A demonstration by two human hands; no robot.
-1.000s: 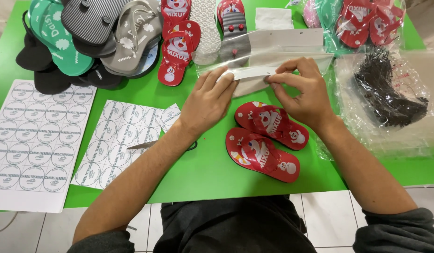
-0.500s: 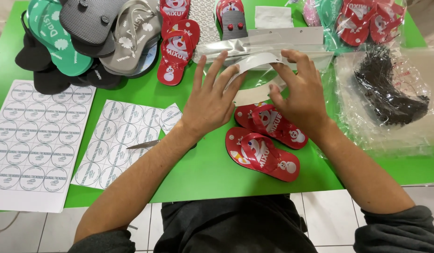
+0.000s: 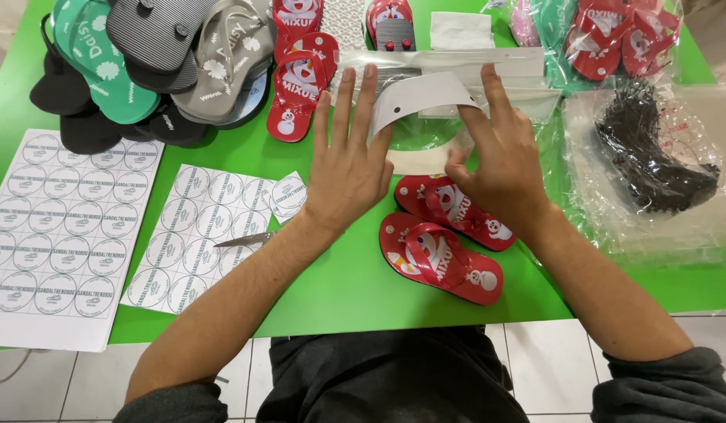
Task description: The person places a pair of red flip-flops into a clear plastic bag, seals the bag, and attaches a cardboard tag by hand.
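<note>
The left hand (image 3: 349, 160) lay spread and the right hand (image 3: 500, 160) pinched the curved white card strip (image 3: 418, 95) just beyond the fingertips over a clear bag (image 3: 425, 129), where loose pressure could let it spring flat.

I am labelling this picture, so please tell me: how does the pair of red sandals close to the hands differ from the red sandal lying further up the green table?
The pair of red sandals lies side by side, slanted, below the right hand; the single red sandal lies nearly lengthwise, beside the pile of grey and green sandals. The pair stands apart from other footwear; the single sandal touches neighbours. Both show red straps and a snowman picture.
</note>
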